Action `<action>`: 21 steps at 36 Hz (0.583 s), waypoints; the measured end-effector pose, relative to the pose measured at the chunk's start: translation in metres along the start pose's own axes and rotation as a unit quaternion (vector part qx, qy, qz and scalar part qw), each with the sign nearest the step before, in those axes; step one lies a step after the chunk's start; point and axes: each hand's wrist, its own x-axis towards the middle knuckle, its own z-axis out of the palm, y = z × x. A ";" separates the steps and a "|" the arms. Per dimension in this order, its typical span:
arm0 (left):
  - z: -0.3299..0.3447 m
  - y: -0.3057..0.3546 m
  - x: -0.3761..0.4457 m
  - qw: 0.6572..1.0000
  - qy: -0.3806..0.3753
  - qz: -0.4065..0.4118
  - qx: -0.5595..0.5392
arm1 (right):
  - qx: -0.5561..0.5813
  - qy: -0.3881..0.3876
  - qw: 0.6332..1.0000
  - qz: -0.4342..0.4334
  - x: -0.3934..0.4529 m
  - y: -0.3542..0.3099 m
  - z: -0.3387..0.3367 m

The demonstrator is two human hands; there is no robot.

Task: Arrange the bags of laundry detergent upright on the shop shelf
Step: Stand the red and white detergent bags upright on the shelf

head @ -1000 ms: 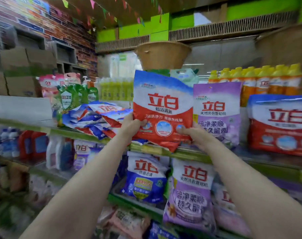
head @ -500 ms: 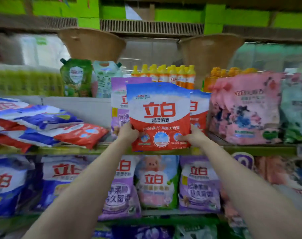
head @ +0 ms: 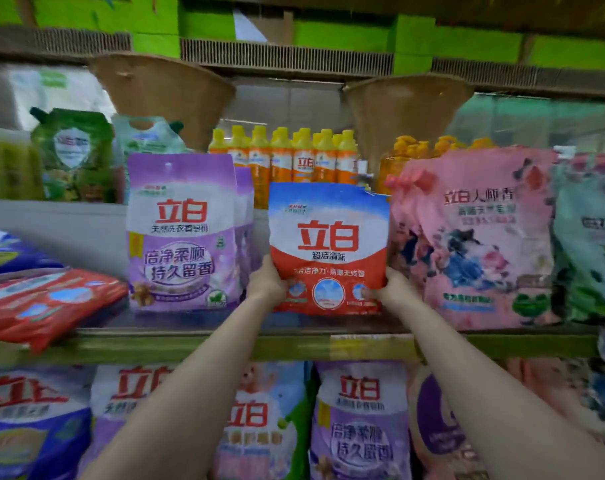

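A red, white and blue detergent bag (head: 328,244) stands upright on the shelf (head: 294,346), between a purple bag (head: 183,233) and a pink bag (head: 474,237). My left hand (head: 267,283) grips its lower left edge. My right hand (head: 393,289) grips its lower right corner. Its bottom rests at or just above the shelf board; I cannot tell which. At the left, red and blue bags (head: 41,306) lie flat in a pile.
Orange bottles (head: 294,161) with yellow caps stand behind the held bag. Two woven baskets (head: 162,95) hang above. A teal bag (head: 588,237) stands at far right. Green pouches (head: 72,154) sit at the back left. More detergent bags (head: 360,420) fill the shelf below.
The red and blue bag has moved right and deeper onto the shelf, into the gap beside the pink bag. The view has shifted right and closer. Both hands keep their grip.
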 end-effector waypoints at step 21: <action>0.015 0.006 0.003 0.984 0.046 -0.005 0.170 | -0.231 0.141 0.962 -0.040 0.005 -0.003 0.015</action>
